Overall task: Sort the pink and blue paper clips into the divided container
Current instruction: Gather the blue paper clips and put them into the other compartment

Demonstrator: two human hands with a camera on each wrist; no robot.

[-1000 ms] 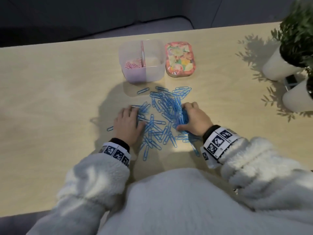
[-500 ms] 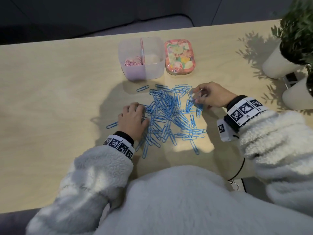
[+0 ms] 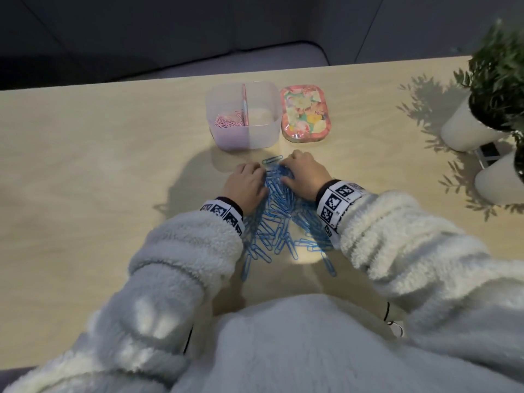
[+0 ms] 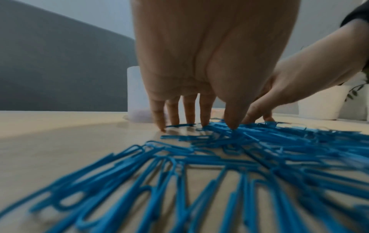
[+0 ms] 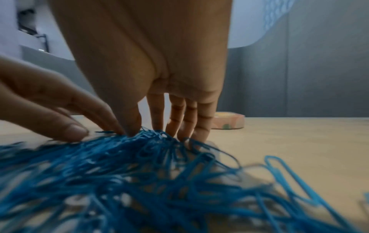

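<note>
Both hands work the far end of the blue paper clips (image 3: 276,222), heaped on the wooden surface (image 3: 85,165) near the divided container (image 3: 243,117). The left hand (image 3: 246,184) stands on straight, spread fingertips at the heap's edge, holding nothing. The right hand (image 3: 306,173) looks the same, fingers extended into the clips, though blur hides any pinch. Pink paper clips (image 3: 228,121) fill the container's left compartment; a floral tin (image 3: 305,114) sits just beside it.
</note>
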